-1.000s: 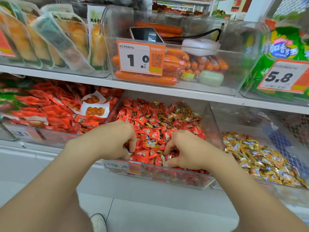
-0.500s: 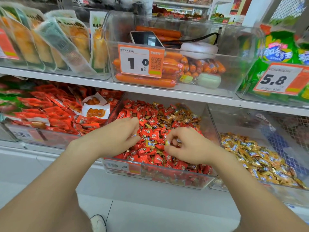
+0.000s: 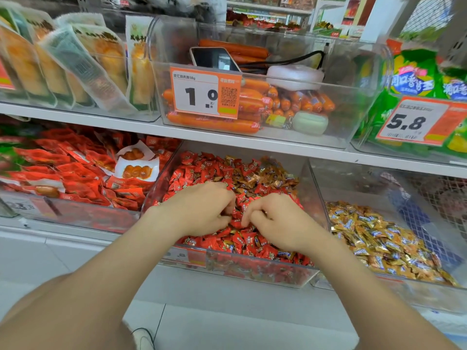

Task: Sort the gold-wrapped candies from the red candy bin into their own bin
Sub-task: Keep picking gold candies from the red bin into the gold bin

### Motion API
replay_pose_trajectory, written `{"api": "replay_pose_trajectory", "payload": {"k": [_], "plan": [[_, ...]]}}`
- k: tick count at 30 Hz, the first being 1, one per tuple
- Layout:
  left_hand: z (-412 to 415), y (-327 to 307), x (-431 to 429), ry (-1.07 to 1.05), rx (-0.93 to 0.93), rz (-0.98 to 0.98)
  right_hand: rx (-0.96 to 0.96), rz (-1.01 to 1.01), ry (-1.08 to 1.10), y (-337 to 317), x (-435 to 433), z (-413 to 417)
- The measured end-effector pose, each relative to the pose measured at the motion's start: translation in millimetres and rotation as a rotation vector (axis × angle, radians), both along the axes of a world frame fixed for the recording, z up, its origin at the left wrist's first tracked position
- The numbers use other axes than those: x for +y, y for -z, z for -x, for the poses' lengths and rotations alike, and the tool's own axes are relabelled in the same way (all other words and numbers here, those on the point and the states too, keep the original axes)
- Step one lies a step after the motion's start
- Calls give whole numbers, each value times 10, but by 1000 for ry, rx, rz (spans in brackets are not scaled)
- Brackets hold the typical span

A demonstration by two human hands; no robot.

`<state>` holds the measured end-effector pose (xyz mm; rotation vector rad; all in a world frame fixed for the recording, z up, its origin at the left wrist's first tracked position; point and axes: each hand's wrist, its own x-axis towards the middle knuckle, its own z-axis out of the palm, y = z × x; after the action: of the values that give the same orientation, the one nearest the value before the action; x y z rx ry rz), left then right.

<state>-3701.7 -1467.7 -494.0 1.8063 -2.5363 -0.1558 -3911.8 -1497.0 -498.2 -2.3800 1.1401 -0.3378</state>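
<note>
A clear bin (image 3: 252, 272) on the lower shelf holds red candies (image 3: 199, 173), with gold-wrapped candies (image 3: 265, 176) mixed in, mostly at its back right. The bin to its right (image 3: 319, 198) holds only gold candies (image 3: 379, 238). Both my hands are in the red bin, close together over the middle of the pile. My left hand (image 3: 202, 208) has its fingers and thumb curled down into the candies and pinches at them. My right hand (image 3: 275, 223) does the same, thumb against curled fingers. The colour of the wrappers in either grip is hidden.
The shelf above (image 3: 126, 122) overhangs the bins and carries a clear bin of sausages (image 3: 214, 123) with a phone (image 3: 214, 59) and a price tag. Red snack packs (image 3: 75, 170) fill the bin to the left. Green packs (image 3: 414, 79) stand at the upper right.
My left hand's fingers, stretched flatter half a second ago, have curled into the pile. My right hand has dropped from a raised pinch back onto the candies, beside the left.
</note>
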Motion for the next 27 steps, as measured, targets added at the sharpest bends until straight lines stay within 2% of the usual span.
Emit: {"api": "replay_pose_trajectory", "payload": {"k": [3, 7, 12, 20, 22, 25, 27], "plan": [[-37, 26, -10, -4, -71, -46, 138, 96, -35, 82, 37, -122], [-65, 42, -24, -26, -84, -91, 217, 257, 6, 155, -45, -179], [-6, 119, -48, -12, -103, -10, 256, 158, -11, 152, -68, -177], [-34, 229, -79, 14, -144, 78, 55, -35, 104, 101, -109, -43], [-58, 237, -72, 2, -80, 100, -3, -71, 158, 32, -100, -1], [-58, 105, -9, -54, 167, 26, -93, -54, 245, -32, -107, 46], [-60, 2, 50, -102, 290, 43, -127, -20, 286, -42, -112, 50]]}}
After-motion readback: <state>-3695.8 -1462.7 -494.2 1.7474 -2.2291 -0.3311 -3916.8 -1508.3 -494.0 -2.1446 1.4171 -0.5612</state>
